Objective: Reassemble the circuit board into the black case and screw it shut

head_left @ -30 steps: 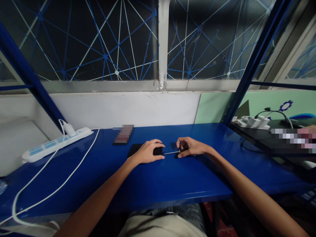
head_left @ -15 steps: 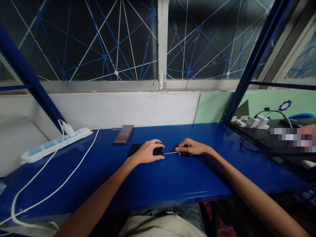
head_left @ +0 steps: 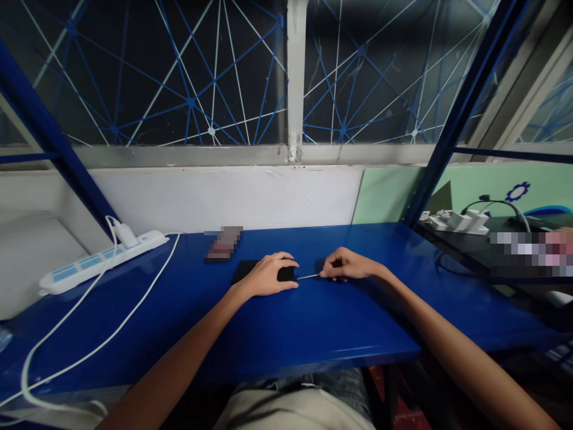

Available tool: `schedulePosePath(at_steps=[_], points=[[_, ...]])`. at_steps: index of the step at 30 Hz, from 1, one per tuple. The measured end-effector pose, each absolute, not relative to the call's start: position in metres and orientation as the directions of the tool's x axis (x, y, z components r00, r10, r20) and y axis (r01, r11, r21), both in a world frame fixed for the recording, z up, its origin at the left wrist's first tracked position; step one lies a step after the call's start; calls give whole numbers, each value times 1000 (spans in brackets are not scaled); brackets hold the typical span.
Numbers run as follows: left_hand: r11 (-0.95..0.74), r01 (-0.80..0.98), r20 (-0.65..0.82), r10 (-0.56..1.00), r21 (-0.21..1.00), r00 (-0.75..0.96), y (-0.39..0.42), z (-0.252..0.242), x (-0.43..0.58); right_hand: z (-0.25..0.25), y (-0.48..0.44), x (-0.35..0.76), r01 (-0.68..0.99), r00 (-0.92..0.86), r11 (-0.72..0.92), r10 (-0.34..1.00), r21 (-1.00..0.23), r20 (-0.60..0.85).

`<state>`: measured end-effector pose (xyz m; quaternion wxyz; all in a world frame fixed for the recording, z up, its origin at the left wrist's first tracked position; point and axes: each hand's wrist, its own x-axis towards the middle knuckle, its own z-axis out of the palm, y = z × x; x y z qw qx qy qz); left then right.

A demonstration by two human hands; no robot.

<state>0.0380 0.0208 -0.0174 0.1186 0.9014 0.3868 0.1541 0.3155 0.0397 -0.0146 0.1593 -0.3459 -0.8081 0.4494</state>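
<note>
A flat black rectangular object (head_left: 285, 274) lies on the blue table, possibly a phone or case; I cannot tell which. My left hand (head_left: 270, 275) rests over its right part, thumb along the near side and fingers along the far side, covering much of it. From its right end, a thin light-coloured rod or wire (head_left: 308, 276) runs to my right hand (head_left: 342, 264). The thumb and index finger of that hand pinch its right end, the other fingers curled. Whether the rod enters the black object or only touches it is hard to see.
A pixelated flat item (head_left: 224, 243) lies behind my left hand. On the left, a white power strip (head_left: 105, 261) has a plug and looping white cable (head_left: 147, 310). Chargers (head_left: 468, 221) and a black surface sit at right, near a pixelated area. Blue posts (head_left: 441, 155) flank the table.
My right hand has shifted slightly up, and its end of the thin rod has risen a little. The left hand and the black object stay put.
</note>
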Motion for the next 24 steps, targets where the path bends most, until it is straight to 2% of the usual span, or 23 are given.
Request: schedulePosePath(at_steps=[6,16,24], points=[[-668,667,175,738,329,652,21,-18,38,-13,37,313,461,-702,411,712,-787,-39],[-673,664,189,734,324,652,21,-20,38,-16,37,312,415,-678,291,730,-862,-80],[-671,670,194,738,317,647,20,-20,39,-17,37,314,418,-738,328,667,-847,-106]])
